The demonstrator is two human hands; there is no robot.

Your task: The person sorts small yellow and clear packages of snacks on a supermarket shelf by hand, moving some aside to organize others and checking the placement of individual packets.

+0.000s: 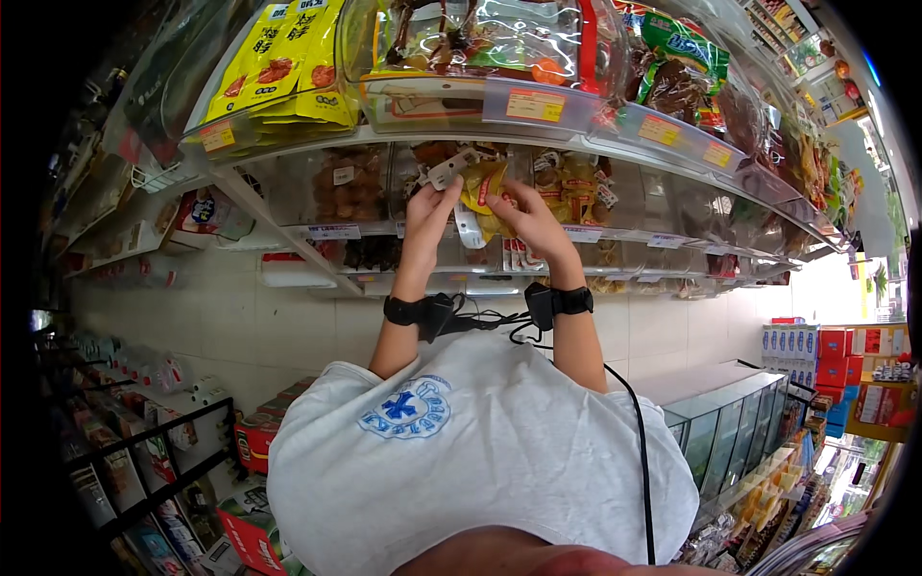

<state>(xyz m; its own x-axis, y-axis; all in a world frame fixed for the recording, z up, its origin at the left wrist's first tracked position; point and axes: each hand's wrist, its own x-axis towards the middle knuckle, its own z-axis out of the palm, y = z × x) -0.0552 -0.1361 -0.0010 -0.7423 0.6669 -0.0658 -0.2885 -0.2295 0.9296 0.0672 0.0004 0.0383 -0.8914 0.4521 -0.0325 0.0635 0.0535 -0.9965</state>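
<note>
Both hands are raised in front of a clear bin on a middle shelf. My left hand pinches the edge of a white-tagged yellow snack packet with thumb and fingers. My right hand holds the same packet from the other side, its fingers partly hidden behind it. A second white tag hangs below, between the hands. Behind them the bin holds more small packets, and to its right are further yellow and red packets. Brown packaged food fills the bin on the left.
An upper shelf with price-labelled clear bins juts out above the hands, holding yellow bags. A slanted white bracket stands left. Black cables run between the wrist straps. Stacked cartons are at far right.
</note>
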